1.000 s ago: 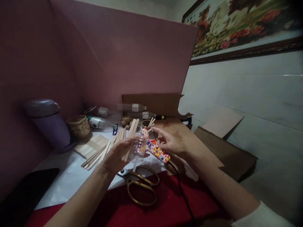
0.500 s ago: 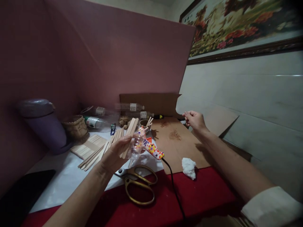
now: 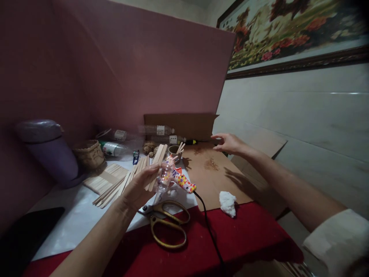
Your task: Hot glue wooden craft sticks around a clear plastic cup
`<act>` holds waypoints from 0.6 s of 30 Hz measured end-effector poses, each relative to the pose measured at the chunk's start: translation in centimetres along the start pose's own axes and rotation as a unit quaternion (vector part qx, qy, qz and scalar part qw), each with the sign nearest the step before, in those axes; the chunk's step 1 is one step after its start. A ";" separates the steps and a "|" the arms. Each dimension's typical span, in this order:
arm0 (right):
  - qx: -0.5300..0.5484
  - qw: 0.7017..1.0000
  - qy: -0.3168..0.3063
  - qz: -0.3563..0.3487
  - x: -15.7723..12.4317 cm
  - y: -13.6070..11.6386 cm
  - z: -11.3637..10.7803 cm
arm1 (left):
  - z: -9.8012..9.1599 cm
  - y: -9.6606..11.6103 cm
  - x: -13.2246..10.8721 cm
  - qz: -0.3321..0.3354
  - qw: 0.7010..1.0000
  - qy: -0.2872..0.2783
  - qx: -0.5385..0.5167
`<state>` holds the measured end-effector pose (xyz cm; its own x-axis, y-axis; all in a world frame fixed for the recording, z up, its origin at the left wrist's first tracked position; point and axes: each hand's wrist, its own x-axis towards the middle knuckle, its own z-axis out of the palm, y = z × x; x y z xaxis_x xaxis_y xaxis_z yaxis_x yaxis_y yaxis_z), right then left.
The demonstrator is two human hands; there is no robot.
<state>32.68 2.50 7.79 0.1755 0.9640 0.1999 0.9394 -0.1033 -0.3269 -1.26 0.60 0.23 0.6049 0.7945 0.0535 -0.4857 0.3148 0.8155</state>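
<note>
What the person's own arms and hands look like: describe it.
The left hand and right hand wear no gloves, and no watch shows. The right forearm is bare up to a whitish sleeve; the left forearm, to the picture's edge.

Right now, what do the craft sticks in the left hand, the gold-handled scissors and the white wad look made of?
The craft sticks seem wooden: pale tan, matte, flat. The scissors' handles look metal, given their worn gold sheen, though coated plastic is possible. The white wad is likely tissue: crumpled, without shine.

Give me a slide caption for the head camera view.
Left hand holds wooden sticks and clear plastic piece; right hand hovers empty near brown cardboard.
</note>
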 end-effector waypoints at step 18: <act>0.201 0.976 -0.020 -0.078 0.0 -1.9 -1.5 | 0.4 0.0 -0.2 0.002 0.997 0.068 0.035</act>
<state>31.35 2.31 9.78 0.0206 0.9701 0.2416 0.7602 0.1418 -0.6340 -1.08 0.20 0.44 0.5086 0.8608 -0.0179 -0.4405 0.2780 0.8536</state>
